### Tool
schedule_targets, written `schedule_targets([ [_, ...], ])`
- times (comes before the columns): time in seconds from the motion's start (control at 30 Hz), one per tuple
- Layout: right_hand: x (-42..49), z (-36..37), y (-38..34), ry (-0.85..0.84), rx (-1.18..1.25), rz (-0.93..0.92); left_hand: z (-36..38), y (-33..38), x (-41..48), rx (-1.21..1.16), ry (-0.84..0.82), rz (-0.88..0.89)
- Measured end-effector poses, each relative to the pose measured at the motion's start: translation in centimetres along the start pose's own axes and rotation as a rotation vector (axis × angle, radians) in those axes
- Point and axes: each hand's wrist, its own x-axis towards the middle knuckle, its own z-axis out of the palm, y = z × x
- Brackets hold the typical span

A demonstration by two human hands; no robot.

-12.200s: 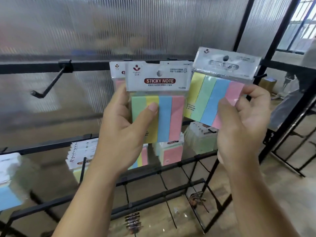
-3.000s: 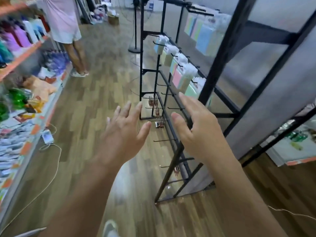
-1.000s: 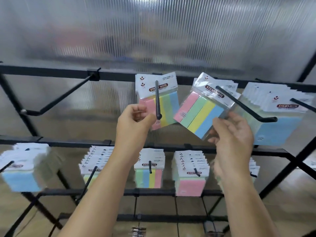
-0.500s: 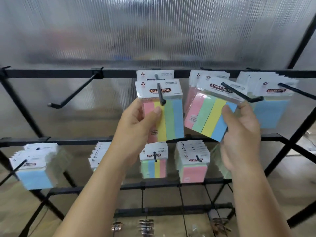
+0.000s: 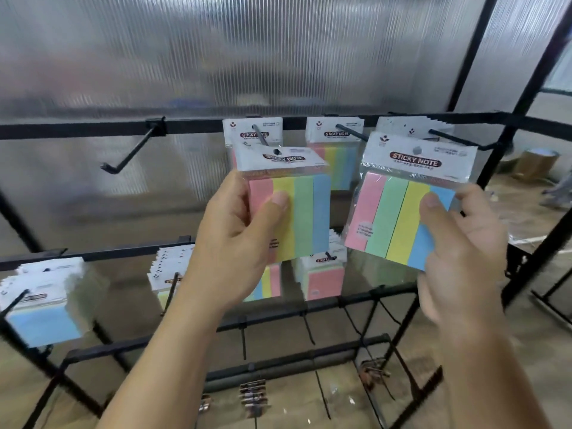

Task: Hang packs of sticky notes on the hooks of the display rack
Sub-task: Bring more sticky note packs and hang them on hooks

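Two big things filled my view: a ribbed translucent plastic wall panel (image 5: pixel 185 57) and, in front of it, the black metal display rack (image 5: pixel 77 131) with its rails and angled hooks. Clear-bagged packs of pastel sticky notes hung in rows along the upper rail (image 5: pixel 337 162) and the lower rail (image 5: pixel 43 314).

My left hand (image 5: pixel 235 243) gripped one four-colour sticky note pack (image 5: pixel 306 218), thumb on its yellow strip and fingers behind. I held it upright at the tip of the centre hook (image 5: pixel 260 136), where another pack already hung. Blur kept me from telling whether the hole had caught the hook.

My right hand (image 5: pixel 458 258) gripped a second four-colour pack (image 5: pixel 399 218) by its lower right corner, thumb on the blue strip. It was tilted and clear of any hook.

To the left, one bare black hook (image 5: pixel 130 153) jutted from the upper rail.
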Motion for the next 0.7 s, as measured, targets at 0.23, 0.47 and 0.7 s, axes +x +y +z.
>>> schedule_targets([
  [0.23, -1.7, -5.1, -0.5, 0.110, -0.245, 0.111, 4.6, -1.3, -0.6, -0.118, -0.132, -0.081],
  [0.47, -2.4, -13.2, -0.4, 0.253, -0.413, 0.229, 12.1, -5.2, -1.5, -0.177, -0.249, -0.392],
  [0.7, -1.9, -23.9, -1.0, 0.392, -0.387, 0.307, 23.5, -7.9, -1.8, -0.205, -0.421, -0.524],
])
